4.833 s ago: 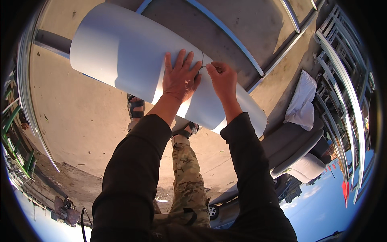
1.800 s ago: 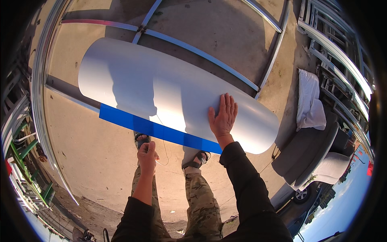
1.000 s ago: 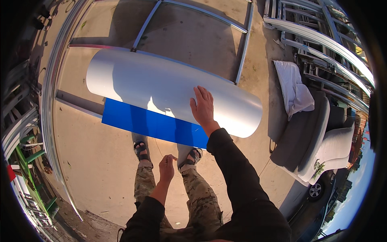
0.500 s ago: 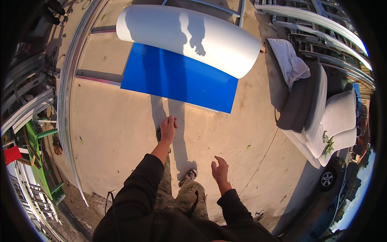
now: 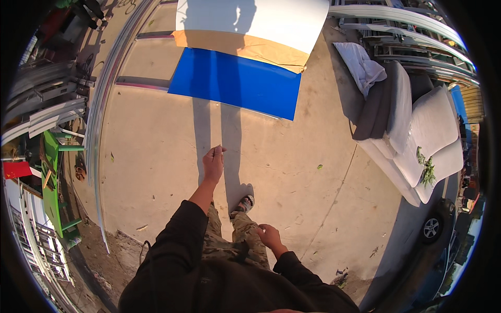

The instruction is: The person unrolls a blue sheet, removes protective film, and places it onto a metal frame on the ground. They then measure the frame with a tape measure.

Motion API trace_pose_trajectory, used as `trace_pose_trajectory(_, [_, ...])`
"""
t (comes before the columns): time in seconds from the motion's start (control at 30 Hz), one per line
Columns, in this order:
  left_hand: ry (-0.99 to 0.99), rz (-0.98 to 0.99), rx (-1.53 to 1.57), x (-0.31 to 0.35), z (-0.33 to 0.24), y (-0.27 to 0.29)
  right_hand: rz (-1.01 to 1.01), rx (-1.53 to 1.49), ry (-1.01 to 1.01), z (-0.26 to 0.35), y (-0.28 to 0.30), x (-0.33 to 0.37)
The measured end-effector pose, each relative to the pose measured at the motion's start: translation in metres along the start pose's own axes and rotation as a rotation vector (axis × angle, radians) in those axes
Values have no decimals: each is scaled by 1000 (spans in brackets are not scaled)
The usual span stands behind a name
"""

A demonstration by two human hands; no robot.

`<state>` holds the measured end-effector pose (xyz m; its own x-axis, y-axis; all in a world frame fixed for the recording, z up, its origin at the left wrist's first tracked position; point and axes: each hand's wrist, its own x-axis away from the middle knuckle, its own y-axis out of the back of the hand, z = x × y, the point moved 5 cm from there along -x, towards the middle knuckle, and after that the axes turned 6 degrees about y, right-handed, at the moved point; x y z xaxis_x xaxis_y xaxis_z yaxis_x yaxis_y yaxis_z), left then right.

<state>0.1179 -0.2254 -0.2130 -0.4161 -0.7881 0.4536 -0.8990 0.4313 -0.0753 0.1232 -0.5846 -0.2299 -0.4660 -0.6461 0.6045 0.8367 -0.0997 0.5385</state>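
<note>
Blue sheet (image 5: pixel 235 86) at twelve o'clock from left hand (image 5: pixel 213 166), nearer one; long axis roughly nine-to-three. Left fingers curled closed, hold unclear; right hand (image 5: pixel 269 237) loosely bent, opening and hold unclear.

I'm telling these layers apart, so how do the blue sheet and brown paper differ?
The blue sheet looks smooth; the brown paper is creased. The blue sheet lies nearer you, the brown paper beyond it. The brown paper shows as a narrower band than the blue sheet. Your shadow crosses both.
</note>
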Motion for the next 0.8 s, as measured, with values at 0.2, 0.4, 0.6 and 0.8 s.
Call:
trace_pose_trajectory(0.2, [-43,149,-39,108,-35,21,-54,35,-55,-12,-18,24])
trace_pose_trajectory(0.4, [79,443,-41,232,-62,47,-241,-31,134,62,-34,50])
trace_pose_trajectory(0.6, [73,687,107,304,-107,66,-334,106,654,195,-41,79])
trace_pose_trajectory(0.8, [30,826,39,332,-137,66,-560,196,917,254,-33,108])
